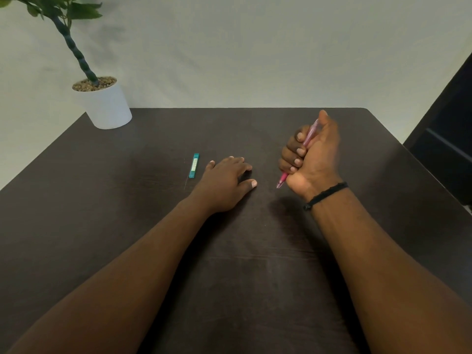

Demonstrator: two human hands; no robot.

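A round white pot [107, 108] with a green artificial plant stands at the far left corner of the dark brown wooden counter [102, 200]. Right of it, near the middle, lies a slim teal plastic lead case [194, 165], flat and apparently closed. 1 thin dark lead [185, 183] lies loose just beside its near end.

The left hand [224, 185] rests palm down on the counter just right of the case, its fingers [231, 162] straight and slightly apart, holding nothing.

Further right, the right hand [314, 159] is raised off the counter in a fist around a pink translucent mechanical pencil [309, 136]. Its 4 fingers are clamped on the barrel and the thumb lies over the top end, as if to press the button. The tip points down and toward the left hand. A black cord bracelet [325, 194] circles the wrist.

The work looks like refilling the pencil, and it seems about midway: the lead is out of the case and the pencil is in hand, but the lead is not yet picked up or fed in. The pencil is slender and glossy, with a deeper pink grip near the tip.
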